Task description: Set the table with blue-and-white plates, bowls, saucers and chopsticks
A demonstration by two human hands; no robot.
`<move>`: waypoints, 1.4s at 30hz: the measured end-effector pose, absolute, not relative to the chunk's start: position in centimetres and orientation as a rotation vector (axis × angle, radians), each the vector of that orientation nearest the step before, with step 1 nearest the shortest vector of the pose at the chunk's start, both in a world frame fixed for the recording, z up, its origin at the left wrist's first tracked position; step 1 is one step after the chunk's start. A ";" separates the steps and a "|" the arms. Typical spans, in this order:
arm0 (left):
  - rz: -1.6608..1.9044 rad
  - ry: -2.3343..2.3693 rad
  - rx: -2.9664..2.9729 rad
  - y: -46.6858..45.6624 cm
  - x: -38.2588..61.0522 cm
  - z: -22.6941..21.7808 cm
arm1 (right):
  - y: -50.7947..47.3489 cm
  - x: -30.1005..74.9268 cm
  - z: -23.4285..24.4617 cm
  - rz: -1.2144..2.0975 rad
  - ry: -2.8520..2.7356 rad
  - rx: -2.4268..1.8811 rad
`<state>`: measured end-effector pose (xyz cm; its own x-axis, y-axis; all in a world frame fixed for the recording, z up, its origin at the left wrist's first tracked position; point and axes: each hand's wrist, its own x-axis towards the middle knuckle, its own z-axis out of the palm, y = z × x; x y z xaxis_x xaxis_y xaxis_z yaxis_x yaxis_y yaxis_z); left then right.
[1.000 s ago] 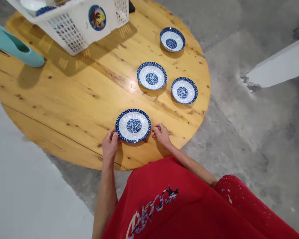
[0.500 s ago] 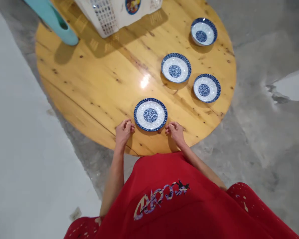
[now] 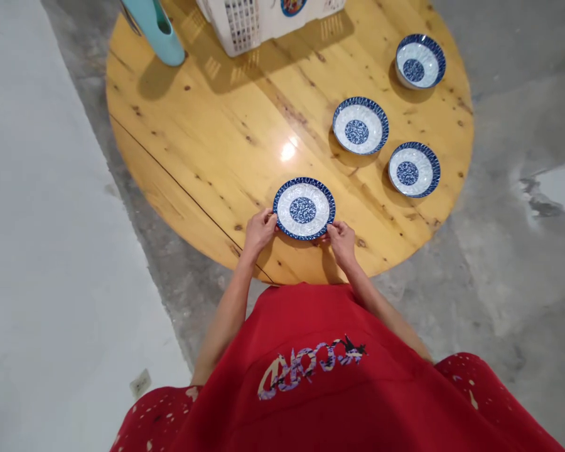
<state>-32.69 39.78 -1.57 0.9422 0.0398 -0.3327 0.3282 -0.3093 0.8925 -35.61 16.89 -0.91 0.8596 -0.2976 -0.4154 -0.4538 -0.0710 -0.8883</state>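
A round blue-and-white plate [image 3: 303, 209] with a dark patterned rim is near the front edge of the wooden table. My left hand [image 3: 260, 230] pinches its left rim, thumb on top. On the opposite side my right hand [image 3: 341, 241] grips the lower right rim. Whether the plate rests on the wood or is slightly raised, I cannot tell. Up and to the right are a matching larger dish [image 3: 360, 126], a smaller dish [image 3: 414, 169] and a deeper bowl [image 3: 420, 61], all face up.
The round wooden table [image 3: 207, 157] has a long seam at its left. A white plastic basket [image 3: 268, 28] stands at the back, with a light-blue object [image 3: 167, 41] of unclear kind left of it. A pale wall [image 3: 75, 220] runs along the left.
Both hands have closed in from beside the plate and now hold its rim. The view has shifted, so the table appears farther right.
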 end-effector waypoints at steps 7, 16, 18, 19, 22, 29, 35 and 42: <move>-0.263 0.193 1.999 40.2 -31.6 -1.6 | 17.2 -34.9 -1.1 0.114 0.607 -1.647; -0.281 0.162 2.041 40.5 -31.1 -1.1 | 17.4 -34.8 -1.3 0.126 0.582 -1.647; -0.307 0.191 1.982 40.5 -31.3 -1.1 | 17.3 -35.1 -1.2 0.129 0.576 -1.638; -0.321 0.213 1.948 40.5 -31.5 -1.1 | 17.3 -35.3 -1.2 0.126 0.576 -1.630; -0.334 0.285 1.829 40.8 -32.0 -1.1 | 16.9 -36.1 -1.0 0.091 0.590 -1.592; -0.217 0.516 1.727 43.0 -33.8 -1.1 | 15.7 -37.1 -1.3 0.060 0.697 -1.507; -0.121 0.597 1.695 44.1 -34.7 -0.4 | 15.7 -37.1 -1.6 0.043 0.740 -1.458; -0.090 0.615 1.714 45.1 -36.3 0.2 | 14.2 -34.9 -0.8 0.028 0.726 -1.483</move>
<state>-36.34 45.08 0.22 0.8547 0.3484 -0.3849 0.4444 -0.1076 0.8894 -34.87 14.15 -0.79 0.7908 -0.4097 -0.4547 -0.4434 0.1285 -0.8871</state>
